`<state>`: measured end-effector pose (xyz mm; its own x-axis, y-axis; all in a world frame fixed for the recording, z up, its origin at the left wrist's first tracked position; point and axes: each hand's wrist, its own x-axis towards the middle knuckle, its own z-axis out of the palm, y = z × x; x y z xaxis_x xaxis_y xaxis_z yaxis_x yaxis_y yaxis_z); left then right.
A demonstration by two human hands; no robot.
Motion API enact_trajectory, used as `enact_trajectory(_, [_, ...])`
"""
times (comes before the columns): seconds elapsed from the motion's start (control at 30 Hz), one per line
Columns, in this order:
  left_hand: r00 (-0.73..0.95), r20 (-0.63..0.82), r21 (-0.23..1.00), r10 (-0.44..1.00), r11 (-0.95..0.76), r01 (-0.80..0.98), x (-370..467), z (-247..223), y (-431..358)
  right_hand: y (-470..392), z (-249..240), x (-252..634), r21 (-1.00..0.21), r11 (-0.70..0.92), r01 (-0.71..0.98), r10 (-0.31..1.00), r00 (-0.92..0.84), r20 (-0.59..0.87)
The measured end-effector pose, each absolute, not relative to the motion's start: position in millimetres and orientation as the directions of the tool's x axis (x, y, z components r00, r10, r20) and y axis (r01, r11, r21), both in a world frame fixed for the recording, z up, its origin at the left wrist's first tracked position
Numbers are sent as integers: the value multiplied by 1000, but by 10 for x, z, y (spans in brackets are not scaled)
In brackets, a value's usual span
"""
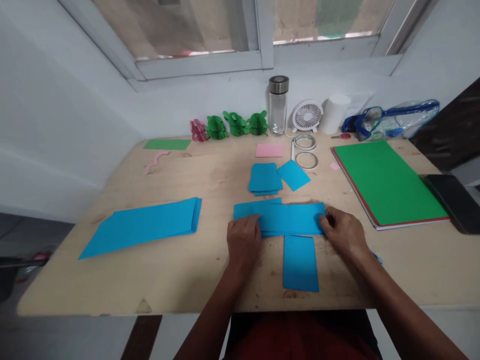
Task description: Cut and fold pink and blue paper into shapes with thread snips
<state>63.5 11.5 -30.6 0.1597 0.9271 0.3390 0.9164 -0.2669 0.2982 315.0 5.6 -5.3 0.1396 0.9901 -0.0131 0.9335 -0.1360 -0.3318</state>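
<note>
A long blue paper strip (292,218) lies across the table in front of me, overlapping other blue paper beneath it. My right hand (345,232) pinches the strip's right end between thumb and fingers. My left hand (244,237) is closed at its left part, with the thumb pressed on the paper. Just below the strip is a blue paper rectangle (300,263). Beyond it sit a small stack of blue paper rectangles (265,177) and one loose blue piece (293,175). A small blue object (376,256) is mostly hidden by my right forearm.
Folded blue sheets (146,227) lie to the left. Green, red and white sheets (388,182) are stacked right, beside a black phone (454,202). Tape rolls (306,161), pink paper (269,150), paper shapes (236,124), a bottle (278,107) and a fan (307,116) stand farther back.
</note>
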Motion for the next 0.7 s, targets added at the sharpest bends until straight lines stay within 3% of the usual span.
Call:
enact_trajectory(0.27, [178, 315, 261, 932, -265, 928, 633, -309, 104, 37, -94, 3119, -128, -18, 992, 994, 31, 100])
enact_trajectory(0.6, [143, 360, 212, 922, -230, 950, 613, -224, 18, 26, -118, 3096, -96, 14, 995, 983, 4, 184])
enact_trajectory(0.7, [233, 366, 217, 901, -326, 920, 629, -184, 37, 33, -136, 3103, -90, 27, 996, 979, -8, 203])
